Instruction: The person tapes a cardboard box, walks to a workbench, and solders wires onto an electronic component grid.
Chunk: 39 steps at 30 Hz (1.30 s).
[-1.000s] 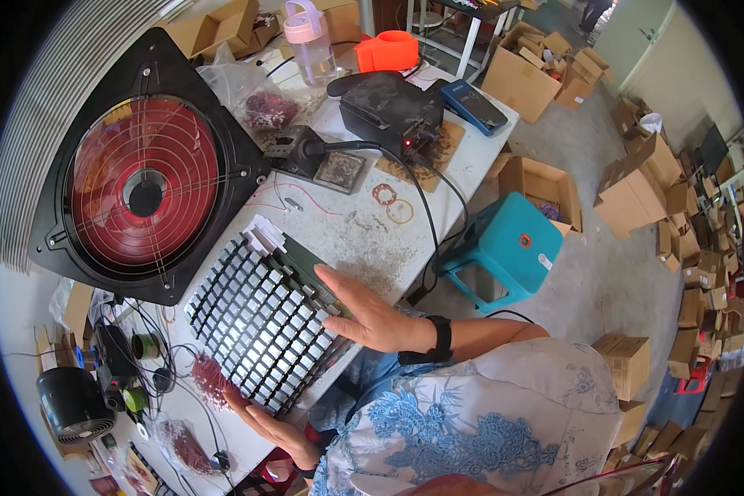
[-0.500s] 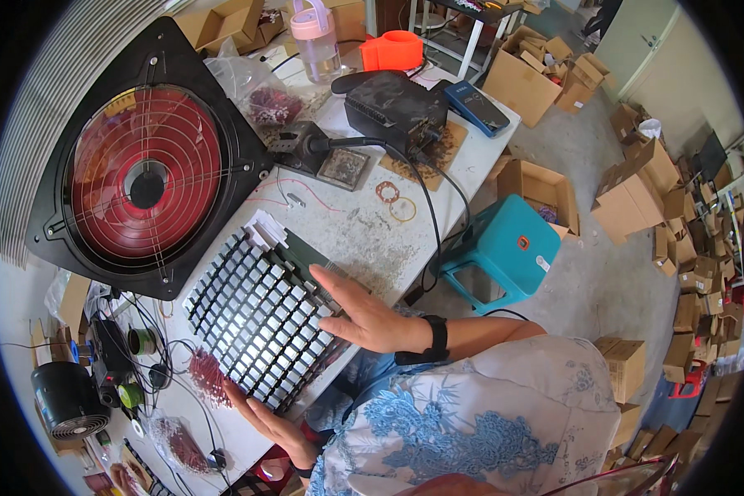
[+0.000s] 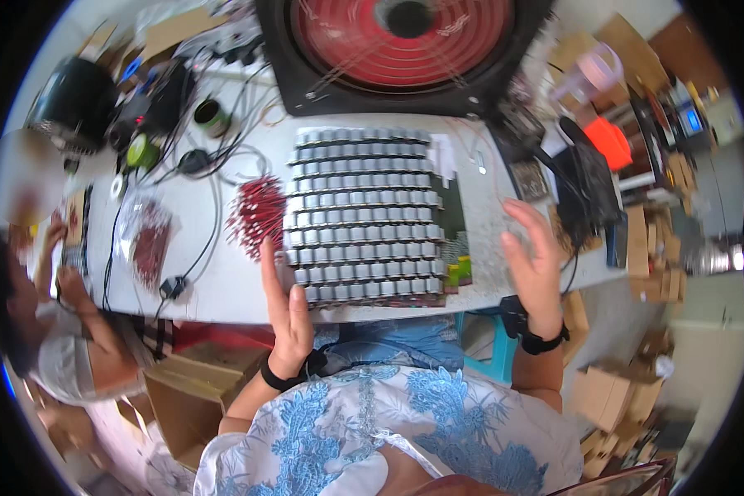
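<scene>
A flat block of several rows of grey cylindrical cells [image 3: 362,217] lies on the white table [image 3: 223,285] in front of me. My left hand [image 3: 287,310] is flat and open, its edge against the block's lower left corner. My right hand [image 3: 533,263] hovers open to the right of the block, apart from it, fingers spread. A green circuit board [image 3: 455,240] sticks out from under the block's right side. Both wrists wear black bands.
A big black fan with a red grille [image 3: 405,41] stands behind the block. A bundle of red wires [image 3: 255,215] lies left of it, with cables, tape rolls and a bag [image 3: 149,244]. Another person [image 3: 50,331] sits at left. Cardboard boxes [image 3: 612,397] stand around.
The view has swung round, so the block now lies square before me. My right hand has come off the block and moved out to its right; my left hand has come up beside its left corner.
</scene>
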Available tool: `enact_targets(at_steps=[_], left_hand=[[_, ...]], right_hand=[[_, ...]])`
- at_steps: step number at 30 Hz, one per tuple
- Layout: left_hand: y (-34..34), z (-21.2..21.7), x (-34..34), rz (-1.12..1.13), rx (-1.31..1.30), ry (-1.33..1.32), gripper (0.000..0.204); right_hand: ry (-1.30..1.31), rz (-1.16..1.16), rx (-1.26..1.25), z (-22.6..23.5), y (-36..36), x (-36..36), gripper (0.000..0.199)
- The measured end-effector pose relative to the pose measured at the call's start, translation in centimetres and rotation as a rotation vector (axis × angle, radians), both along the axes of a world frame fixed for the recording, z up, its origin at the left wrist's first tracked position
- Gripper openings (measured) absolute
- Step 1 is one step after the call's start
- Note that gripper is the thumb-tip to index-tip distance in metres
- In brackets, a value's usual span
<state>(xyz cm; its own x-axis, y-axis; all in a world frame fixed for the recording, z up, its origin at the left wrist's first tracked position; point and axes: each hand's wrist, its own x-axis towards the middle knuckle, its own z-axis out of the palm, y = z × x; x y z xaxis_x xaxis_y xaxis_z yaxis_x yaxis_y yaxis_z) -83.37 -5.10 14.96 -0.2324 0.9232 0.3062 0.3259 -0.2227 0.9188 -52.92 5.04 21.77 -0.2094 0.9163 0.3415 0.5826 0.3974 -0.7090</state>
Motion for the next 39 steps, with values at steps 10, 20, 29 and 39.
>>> enact_targets(at_steps=[10,20,29,39], left_hand=[[-0.8,-1.0,-1.5,0.009,0.019,0.073,0.070],[0.9,-2.2,-2.4,-0.110,0.016,-0.032,0.087],[1.7,-0.4,-3.6,-0.193,0.021,0.737,0.102],[2.2,-0.2,-2.7,-0.202,-0.071,0.927,0.092]], right_hand=[[0.699,-0.192,-0.485,-4.4,5.1,0.0,0.033],[1.441,-0.331,-0.494,-7.7,5.7,7.3,0.015],[1.243,-0.301,-0.344,-7.8,8.7,9.2,0.034],[0.946,-0.393,-0.290,-5.8,8.4,5.9,0.044]])
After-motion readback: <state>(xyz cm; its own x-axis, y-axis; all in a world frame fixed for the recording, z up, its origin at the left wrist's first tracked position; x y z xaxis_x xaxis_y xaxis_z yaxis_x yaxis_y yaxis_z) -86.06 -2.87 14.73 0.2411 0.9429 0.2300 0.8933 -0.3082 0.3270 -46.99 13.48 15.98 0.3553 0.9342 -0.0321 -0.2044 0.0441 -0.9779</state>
